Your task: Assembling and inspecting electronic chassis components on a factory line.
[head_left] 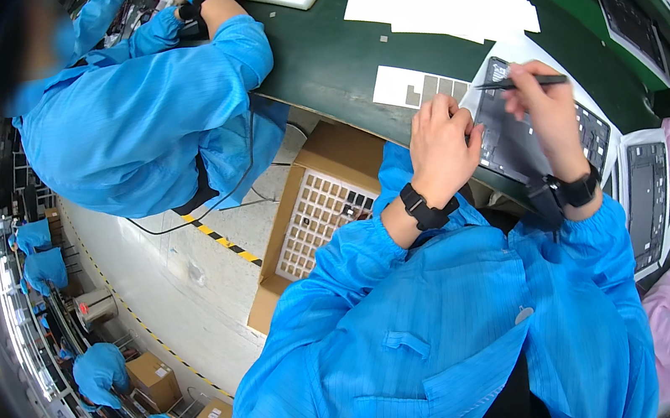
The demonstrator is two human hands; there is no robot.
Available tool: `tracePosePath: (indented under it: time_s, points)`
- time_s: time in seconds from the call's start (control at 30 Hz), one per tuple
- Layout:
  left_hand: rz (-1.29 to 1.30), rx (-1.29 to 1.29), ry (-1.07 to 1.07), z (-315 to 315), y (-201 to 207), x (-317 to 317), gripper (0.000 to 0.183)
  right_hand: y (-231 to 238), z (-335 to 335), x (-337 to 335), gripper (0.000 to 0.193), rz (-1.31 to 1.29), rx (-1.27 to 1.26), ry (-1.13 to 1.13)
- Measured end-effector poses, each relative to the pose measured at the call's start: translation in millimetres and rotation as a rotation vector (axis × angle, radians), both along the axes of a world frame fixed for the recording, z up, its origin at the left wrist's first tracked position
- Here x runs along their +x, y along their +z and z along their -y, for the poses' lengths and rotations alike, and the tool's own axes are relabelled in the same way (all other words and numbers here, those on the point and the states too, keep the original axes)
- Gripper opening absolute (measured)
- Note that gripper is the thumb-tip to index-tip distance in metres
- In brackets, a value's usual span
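Observation:
A dark laptop-like cover panel (503, 132) lies on white backing at the bench edge before me. My right hand (546, 109) is closed round slim black tweezers (551, 80), held level above the panel, the thin tip pointing left. My left hand (441, 148) rests by the panel's left edge, fingers bent and drawn together with the thumb. Whatever lies under its fingertips is hidden. Just beyond that hand is a white sheet of grey adhesive pieces (412, 90), several of them rectangular. The tweezers' tip is close to this sheet's right end.
White sheets (444, 8) overlap on the green bench (314, 51) farther back. Another dark panel (647, 197) lies at right, and one more (630, 26) farther off. A cardboard box (327, 147) with a white compartment tray (315, 220) stands below left. A co-worker in blue (146, 124) sits left.

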State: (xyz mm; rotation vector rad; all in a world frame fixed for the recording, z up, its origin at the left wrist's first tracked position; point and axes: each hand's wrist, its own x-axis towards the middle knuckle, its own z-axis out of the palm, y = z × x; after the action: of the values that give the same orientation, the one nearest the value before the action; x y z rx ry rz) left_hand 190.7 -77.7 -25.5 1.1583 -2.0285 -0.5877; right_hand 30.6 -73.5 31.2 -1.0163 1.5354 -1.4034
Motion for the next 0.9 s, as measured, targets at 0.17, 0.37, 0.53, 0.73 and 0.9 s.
tracePosePath:
  time_s: [0.17, 0.37, 0.53, 0.73, 0.9]
  points:
    - [-0.007, -0.005, -0.008, 2, -1, 0, 0.014, -29, 48, 40, 0.026, -0.091, 0.031, 0.153]
    - [-0.258, 0.038, -0.133, 10, 2, 31, 0.012, -41, 51, 46, 0.027, -0.123, 0.031, 0.202]
    - [-0.026, -0.172, -0.120, 23, -8, 53, 0.026, -42, 48, 53, 0.027, -0.228, 0.015, 0.211]
    - [0.028, -0.180, -0.159, 27, -16, 55, 0.033, -45, 46, 60, 0.024, -0.119, -0.005, 0.190]
    - [0.007, -0.189, -0.154, 28, -17, 55, 0.031, -49, 48, 56, 0.021, -0.226, 0.020, 0.182]
